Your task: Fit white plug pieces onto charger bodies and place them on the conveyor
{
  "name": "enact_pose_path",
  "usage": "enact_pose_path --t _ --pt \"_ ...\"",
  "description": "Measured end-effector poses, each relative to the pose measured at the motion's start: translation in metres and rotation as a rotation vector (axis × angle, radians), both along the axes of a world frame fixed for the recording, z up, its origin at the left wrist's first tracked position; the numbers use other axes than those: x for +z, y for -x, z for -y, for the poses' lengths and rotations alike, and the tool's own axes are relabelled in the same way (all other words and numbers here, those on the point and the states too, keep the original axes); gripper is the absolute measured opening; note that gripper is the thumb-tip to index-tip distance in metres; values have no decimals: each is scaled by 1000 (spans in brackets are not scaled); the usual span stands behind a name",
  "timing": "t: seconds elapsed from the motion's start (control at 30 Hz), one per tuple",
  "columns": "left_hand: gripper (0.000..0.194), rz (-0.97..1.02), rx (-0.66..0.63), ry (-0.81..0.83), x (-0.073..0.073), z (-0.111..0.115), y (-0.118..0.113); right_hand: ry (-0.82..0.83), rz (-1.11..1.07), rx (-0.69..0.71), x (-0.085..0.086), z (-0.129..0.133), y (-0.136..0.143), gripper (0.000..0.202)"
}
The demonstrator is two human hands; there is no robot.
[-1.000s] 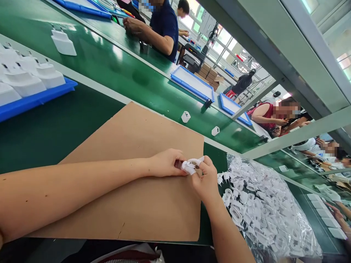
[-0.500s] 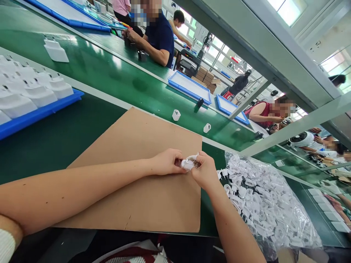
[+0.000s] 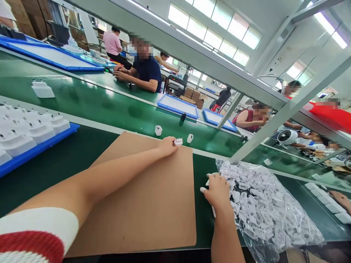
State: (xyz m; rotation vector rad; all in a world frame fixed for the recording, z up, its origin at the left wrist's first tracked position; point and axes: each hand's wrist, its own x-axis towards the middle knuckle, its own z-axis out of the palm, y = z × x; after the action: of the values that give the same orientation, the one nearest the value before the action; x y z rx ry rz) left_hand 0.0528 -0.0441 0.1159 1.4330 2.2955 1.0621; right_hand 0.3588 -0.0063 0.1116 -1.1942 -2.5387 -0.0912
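Head view: the hands have parted, leaving the white piece (image 3: 178, 142) pinched in the left hand (image 3: 166, 146) near the cardboard's (image 3: 148, 190) far edge, while the right hand's (image 3: 219, 188) fingers spread open beside bagged parts (image 3: 263, 204).

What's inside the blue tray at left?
The blue tray holds white plug-like pieces, packed close together with pins pointing up. Its floor can't be seen under them, and the tray runs out of the picture at left, so anything further along is unseen.
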Motion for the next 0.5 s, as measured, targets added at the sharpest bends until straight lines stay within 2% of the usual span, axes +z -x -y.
enact_pose_path --t 0.1,0.17,0.23,0.3,0.37,0.43,0.5 --pt "28 -42 120 24 6 -35 21 72 24 11 -8 -11 -1 32" --pt "31 -69 164 56 7 -48 28 118 -97 62 -8 -14 3 33" --pt "43 -109 192 74 7 -53 32 244 -294 140 -4 -13 8 32" --pt "66 -179 260 50 7 -48 38 452 -520 210 2 -9 14 32" --pt "83 -262 387 25 7 -38 53 699 -724 252 7 -4 20 35" --pt "84 -293 473 71 9 -24 75 913 -876 277 11 1 26 41" --pt "74 -238 384 173 10 -8 99 1041 -957 314 14 5 31 44"
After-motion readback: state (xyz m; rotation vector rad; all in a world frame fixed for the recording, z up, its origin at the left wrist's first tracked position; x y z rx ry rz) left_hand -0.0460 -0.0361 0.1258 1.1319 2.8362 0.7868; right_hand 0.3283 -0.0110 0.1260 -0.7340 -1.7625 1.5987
